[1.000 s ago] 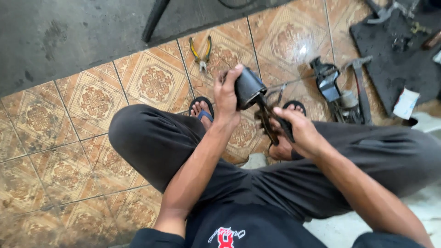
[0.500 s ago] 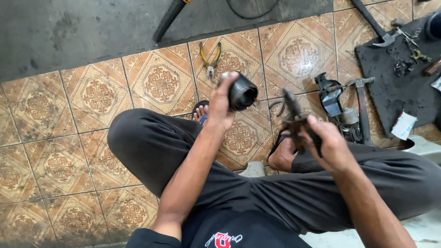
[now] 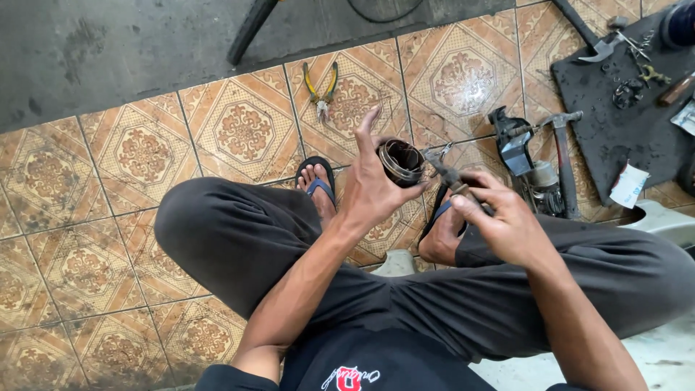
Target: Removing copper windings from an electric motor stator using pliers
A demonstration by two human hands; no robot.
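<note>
Cylindrical dark housing [image 3: 400, 162], open end toward me, sits gripped in my left hand [image 3: 373, 190] above the tiled floor [image 3: 137, 156]; just right, my right hand [image 3: 499, 221] closes its fingers around pliers [image 3: 452, 176], tips near the rim.

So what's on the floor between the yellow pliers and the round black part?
Nothing; the head view shows bare patterned tile between the yellow pliers and the round black part in the left hand.

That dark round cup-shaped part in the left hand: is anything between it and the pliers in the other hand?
Nothing visible. The left hand holds the round part up, and the pliers in the right hand point at its rim across an open gap.
</note>
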